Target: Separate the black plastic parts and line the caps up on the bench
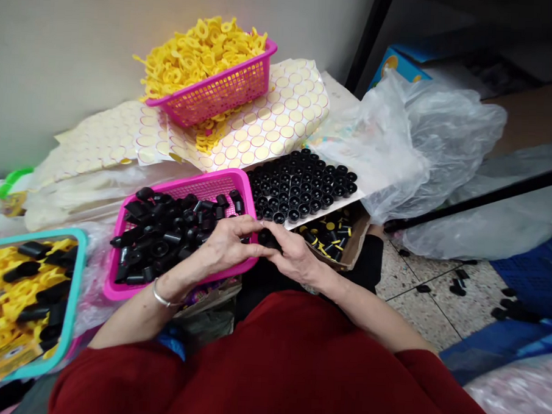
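My left hand (228, 246) and my right hand (296, 252) meet at the fingertips in front of me. Between them a small black plastic cap (266, 237) shows partly, the rest covered by my fingers. The fingers of both hands are closed around it. Just left of them, a pink basket (238, 176) holds many loose black plastic caps (171, 236), and my left hand is over its right edge. Beyond my right hand, round black caps (299, 193) stand in close rows, hollow side up, on a white board (344, 204).
A cardboard box (359, 244) holds black pieces with yellow discs. Farther back, a pink basket (217, 85) heaped with yellow plastic parts (204, 54) rests on sticker sheets (284, 110). A turquoise-rimmed tub (78, 284) stands left. Plastic bags (444, 129) lie right; black pieces litter the floor (459, 306).
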`<action>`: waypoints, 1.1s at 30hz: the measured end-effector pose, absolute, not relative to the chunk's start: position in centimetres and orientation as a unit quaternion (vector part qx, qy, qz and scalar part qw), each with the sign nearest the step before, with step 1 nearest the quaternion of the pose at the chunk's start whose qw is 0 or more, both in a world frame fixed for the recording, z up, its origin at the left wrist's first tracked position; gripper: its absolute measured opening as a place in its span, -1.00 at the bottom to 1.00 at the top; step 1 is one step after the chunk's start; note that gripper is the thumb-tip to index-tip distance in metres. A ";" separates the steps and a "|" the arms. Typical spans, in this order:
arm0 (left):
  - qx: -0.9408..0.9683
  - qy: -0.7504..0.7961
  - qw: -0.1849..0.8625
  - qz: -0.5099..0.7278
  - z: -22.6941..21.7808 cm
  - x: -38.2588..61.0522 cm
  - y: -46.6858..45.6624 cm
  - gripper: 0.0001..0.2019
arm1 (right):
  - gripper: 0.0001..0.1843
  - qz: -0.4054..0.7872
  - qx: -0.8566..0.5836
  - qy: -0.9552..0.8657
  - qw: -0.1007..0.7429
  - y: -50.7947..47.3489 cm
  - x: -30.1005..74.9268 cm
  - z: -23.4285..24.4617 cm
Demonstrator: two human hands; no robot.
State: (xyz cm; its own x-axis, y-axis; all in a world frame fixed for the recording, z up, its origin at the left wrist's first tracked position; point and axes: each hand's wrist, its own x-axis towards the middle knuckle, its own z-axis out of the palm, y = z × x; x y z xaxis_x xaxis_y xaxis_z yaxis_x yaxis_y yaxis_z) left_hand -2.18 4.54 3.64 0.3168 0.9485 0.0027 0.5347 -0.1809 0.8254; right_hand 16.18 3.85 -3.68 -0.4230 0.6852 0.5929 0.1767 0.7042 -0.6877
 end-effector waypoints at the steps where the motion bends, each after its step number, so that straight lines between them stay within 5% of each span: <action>1: 0.720 0.526 0.368 0.264 3.3 -2.8 5.6 -0.69 | -0.47 0.292 -0.295 -0.780 0.468 3.8 16.2 -3.9; 8: 0.663 0.719 0.181 0.104 -0.5 -6.6 14.2 -0.81 | -0.59 0.395 -0.412 -0.674 0.468 3.5 17.4 -5.7; 16: 0.613 0.749 0.200 0.155 -1.5 -7.5 14.7 -0.79 | -0.57 0.424 -0.396 -0.679 0.450 3.2 17.8 -5.7; 23: 0.460 0.648 0.480 0.372 0.5 -8.2 13.5 -0.77 | -0.58 0.374 -0.379 -0.707 0.464 3.5 17.6 -5.6; 26: 0.418 0.630 0.522 0.395 0.7 -8.4 13.6 -0.83 | -0.59 0.373 -0.373 -0.710 0.467 3.9 17.6 -5.2; 33: 0.771 0.573 0.259 0.099 -2.0 -9.4 13.9 -0.77 | -0.60 0.420 -0.397 -0.682 0.448 3.7 17.8 -5.8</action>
